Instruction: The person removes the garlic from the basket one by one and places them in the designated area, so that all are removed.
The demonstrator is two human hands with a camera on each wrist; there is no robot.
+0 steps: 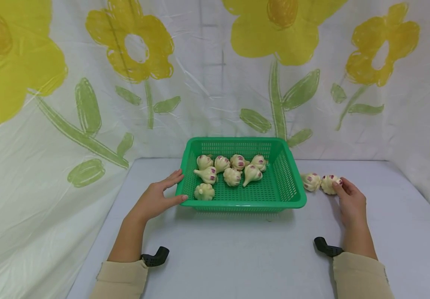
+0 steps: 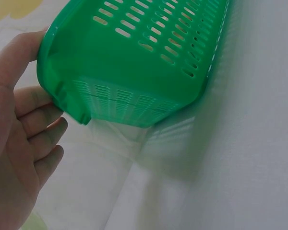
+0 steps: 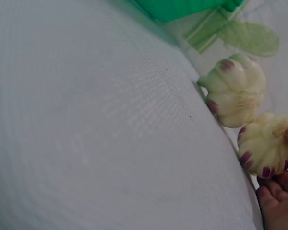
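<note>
A green plastic basket (image 1: 242, 204) stands on the table with several white, purple-marked garlic bulbs (image 1: 232, 177) inside. At its left front corner, my left hand (image 1: 156, 198) touches the rim, thumb along the front and fingers spread at the left side. The left wrist view has this hand (image 2: 19, 124) against the outside of the basket (image 2: 120, 72), its lower fingers loosely bent. To the right of the basket, my right hand (image 1: 352, 201) pinches a garlic bulb (image 1: 330, 185) between thumb and fingers. Another garlic bulb (image 1: 311, 182) lies just left of it, close to the basket.
A pale cloth covers the table (image 1: 244, 253). Behind it hangs a white sheet (image 1: 207, 104) painted with yellow flowers and green leaves. Black wrist mounts (image 1: 156, 256) sit at both sleeve cuffs, above the tabletop.
</note>
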